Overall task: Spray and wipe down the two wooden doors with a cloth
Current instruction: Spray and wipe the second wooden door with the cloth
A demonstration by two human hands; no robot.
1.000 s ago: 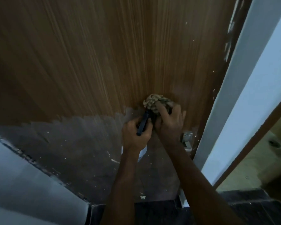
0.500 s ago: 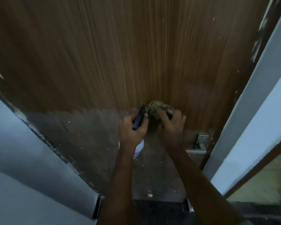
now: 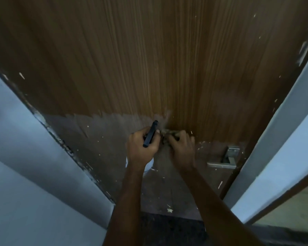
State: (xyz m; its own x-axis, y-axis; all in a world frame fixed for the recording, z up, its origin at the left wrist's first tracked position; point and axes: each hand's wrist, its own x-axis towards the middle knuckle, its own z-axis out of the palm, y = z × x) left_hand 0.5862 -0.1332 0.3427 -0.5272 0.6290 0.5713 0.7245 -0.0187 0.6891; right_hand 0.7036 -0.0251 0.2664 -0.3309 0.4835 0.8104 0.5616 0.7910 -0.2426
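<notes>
Two hands at door [image 3: 149,59] | left hand [image 3: 140,148] grip: spray bottle [image 3: 150,134] | right hand [image 3: 180,150] grip: cloth [image 3: 168,133]

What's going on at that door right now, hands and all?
Left hand grips spray bottle. Right hand presses cloth on door. Handle just right.

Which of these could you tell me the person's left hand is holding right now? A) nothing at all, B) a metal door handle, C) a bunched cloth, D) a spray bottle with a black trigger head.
D: the left hand grips the spray bottle, its black head sticking up above the fingers, while the right hand holds the cloth against the wooden door.
</notes>
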